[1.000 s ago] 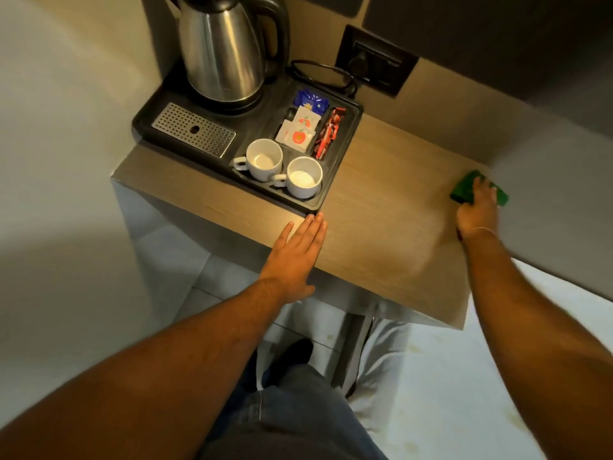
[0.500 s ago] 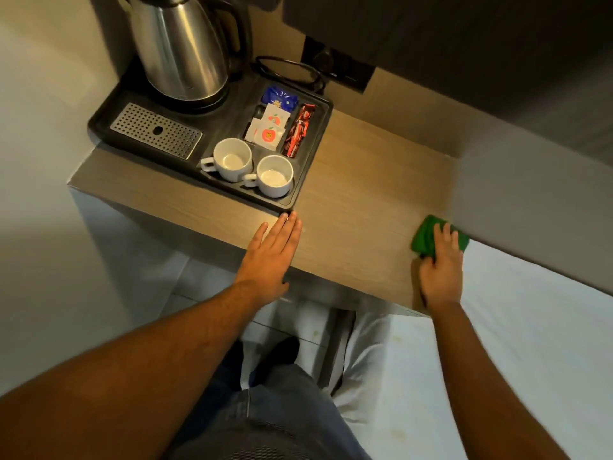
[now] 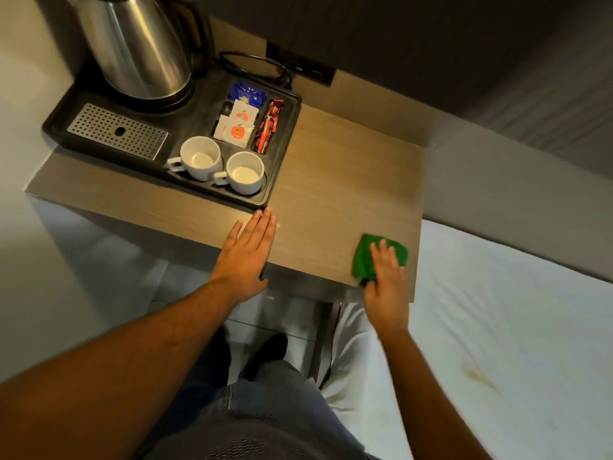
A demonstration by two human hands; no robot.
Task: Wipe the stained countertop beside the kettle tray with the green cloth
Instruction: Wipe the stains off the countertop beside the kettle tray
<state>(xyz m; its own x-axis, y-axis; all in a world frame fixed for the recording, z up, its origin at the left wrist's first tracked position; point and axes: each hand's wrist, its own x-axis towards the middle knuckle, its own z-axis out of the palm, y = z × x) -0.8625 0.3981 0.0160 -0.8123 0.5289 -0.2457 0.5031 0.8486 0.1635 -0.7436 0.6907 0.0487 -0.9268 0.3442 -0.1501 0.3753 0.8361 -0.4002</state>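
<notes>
Worktop (image 3: pixel 331 180): a wood-grain surface, bare to the right of the tray; any stain on it is too faint to make out.
Bed (image 3: pixel 497 310): white sheet, just beyond the worktop's right edge.
Kettle tray (image 3: pixel 285 134): black, on the worktop's left half, reaching from the back edge nearly to the front edge; its right wall bounds the area to be wiped.
Kettle (image 3: pixel 139 48): steel, at the tray's back left.
Cups (image 3: pixel 200 157): two white ones, side by side along the tray's front wall.
Sachets (image 3: pixel 237 124): packets in the tray's back right compartments.
Left hand (image 3: pixel 247 250): flat, fingers straight and together, resting on the worktop's front edge, fingertips just beside the tray's front right corner; it holds nothing and seems to brace.
Right hand (image 3: pixel 386 280): grip is a flat press, fingers spread over the cloth, pinning it to the worktop rather than pinching it.
Green cloth (image 3: pixel 365 257): bunched under the right hand at the worktop's front right corner, touching the surface.
Key relation: the unwiped stretch beside the tray lies to the left of and behind the cloth; the right hand is the one on the cloth, so the next stroke probably has to run leftward or away from the front edge.
</notes>
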